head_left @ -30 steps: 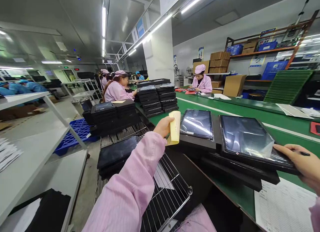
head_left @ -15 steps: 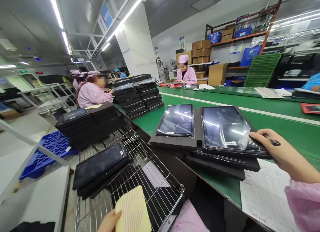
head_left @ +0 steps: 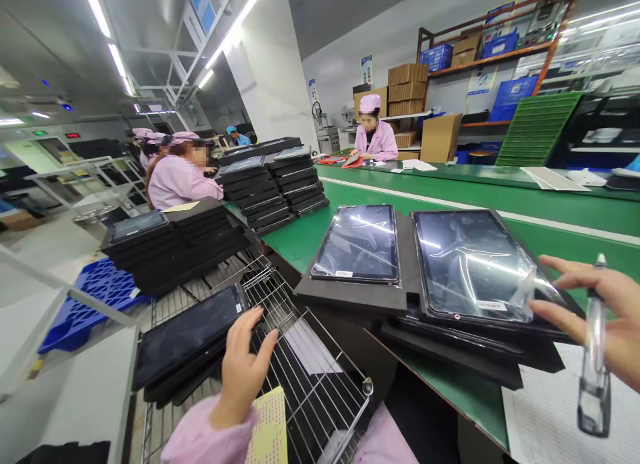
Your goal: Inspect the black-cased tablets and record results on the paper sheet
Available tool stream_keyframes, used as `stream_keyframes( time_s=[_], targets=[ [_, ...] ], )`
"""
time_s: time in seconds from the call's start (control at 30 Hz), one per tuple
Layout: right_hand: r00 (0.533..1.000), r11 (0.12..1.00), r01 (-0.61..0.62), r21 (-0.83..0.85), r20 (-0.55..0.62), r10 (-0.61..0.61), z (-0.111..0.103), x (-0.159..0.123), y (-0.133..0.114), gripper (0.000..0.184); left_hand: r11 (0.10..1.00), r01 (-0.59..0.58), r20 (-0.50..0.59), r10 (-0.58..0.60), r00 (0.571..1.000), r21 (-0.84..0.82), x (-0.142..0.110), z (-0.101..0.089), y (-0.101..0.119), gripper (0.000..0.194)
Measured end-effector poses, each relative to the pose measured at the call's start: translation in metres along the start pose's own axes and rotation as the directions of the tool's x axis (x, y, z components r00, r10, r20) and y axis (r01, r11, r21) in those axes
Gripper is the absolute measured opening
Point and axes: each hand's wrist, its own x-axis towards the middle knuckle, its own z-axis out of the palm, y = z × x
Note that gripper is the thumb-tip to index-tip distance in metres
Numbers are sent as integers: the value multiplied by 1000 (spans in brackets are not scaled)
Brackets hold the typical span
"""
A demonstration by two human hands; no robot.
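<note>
My left hand [head_left: 246,357] is open above the wire rack [head_left: 320,361], thumb and fingers apart, just right of a dark tablet [head_left: 193,334] lying on a small stack. A yellow printed sheet [head_left: 270,421] lies under my left wrist, partly covered by the sleeve. My right hand [head_left: 607,304] holds a pen [head_left: 595,357] tucked between its fingers. Its outstretched fingers reach the right edge of a film-covered tablet [head_left: 467,261] in a black foam tray; whether they touch it I cannot tell. Another tablet [head_left: 357,241] lies left of it in the foam tray [head_left: 350,294].
A printed form [head_left: 550,404] lies on the green bench [head_left: 295,241] below my right hand. Black tray stacks [head_left: 270,191] stand further left, with another stack [head_left: 170,251] on the rack. Co-workers in pink sit at left [head_left: 180,177] and across the bench [head_left: 377,141].
My left hand has let go of the yellow sheet and moved up toward the tablet on the rack. My right hand has shifted right, its fingers spreading, and the pen now points downward.
</note>
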Motion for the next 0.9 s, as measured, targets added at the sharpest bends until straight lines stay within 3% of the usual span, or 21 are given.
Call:
stream_keyframes(
  time_s=[0.03,0.1,0.13,0.23,0.3,0.33,0.4,0.5,0.57,0.67,0.77,0.9],
  targets=[
    [993,993,118,-9,-12,-118,3,0,-4,61,990,-113,-62,108,992,-83,30,3,21,26],
    [946,946,320,-44,-32,-322,11,-1,-10,54,929,-314,-85,303,949,-197,80,12,58,27],
    [919,917,391,-73,-30,-394,16,-2,-11,52,905,-376,-63,371,927,-202,98,19,71,41],
    [851,834,517,-192,14,-524,28,-4,-13,53,860,-473,205,507,837,-192,126,38,91,90],
    [831,801,544,-251,31,-555,31,-4,-13,53,838,-504,319,546,775,-208,128,45,92,98],
    [826,793,549,-265,25,-563,32,-4,-14,53,827,-519,318,562,764,-216,125,46,91,96],
    [823,793,548,-267,0,-568,32,-3,-14,52,810,-549,218,586,781,-207,117,42,90,83],
    [838,815,523,-249,-21,-545,34,-6,-11,51,791,-586,56,602,797,-174,107,28,93,50],
    [860,844,496,-205,-16,-510,38,-10,-8,51,773,-619,24,627,779,-138,107,14,98,31],
    [874,866,482,-134,1,-486,44,-15,-4,49,749,-654,38,660,750,-108,125,-10,105,24],
    [856,852,508,-127,-38,-515,48,-14,0,48,761,-632,91,646,758,-143,160,-31,111,32],
    [802,812,565,-145,-137,-582,54,-9,7,40,792,-579,271,610,744,-193,207,-46,114,37]
  ],
)
